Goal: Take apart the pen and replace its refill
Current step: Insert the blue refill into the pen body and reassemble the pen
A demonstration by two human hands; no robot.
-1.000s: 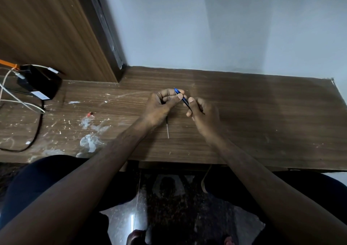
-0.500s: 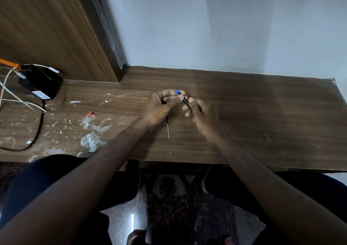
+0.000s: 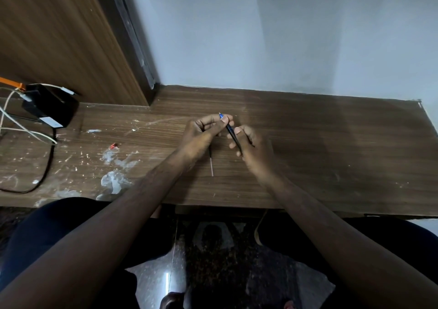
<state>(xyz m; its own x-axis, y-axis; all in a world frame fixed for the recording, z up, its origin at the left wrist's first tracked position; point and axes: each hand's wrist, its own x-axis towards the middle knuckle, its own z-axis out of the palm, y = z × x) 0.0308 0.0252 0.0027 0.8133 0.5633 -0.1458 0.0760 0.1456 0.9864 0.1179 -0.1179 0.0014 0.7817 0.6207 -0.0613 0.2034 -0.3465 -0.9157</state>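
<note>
Both hands held the pen (image 3: 231,132) above the table (image 3: 331,143): left hand (image 3: 201,134) pinched its tip, right hand (image 3: 253,146) gripped its barrel.

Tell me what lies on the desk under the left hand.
A thin refill lies on the wooden desk, its pale near end poking out below the left hand. Its far end is covered by that hand, so its full length and tip cannot be seen.

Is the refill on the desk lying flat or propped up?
Flat. The refill lies lengthwise on the desk, below the left hand, its upper end hidden under the hand. Both hands hold the pen above it.
</note>
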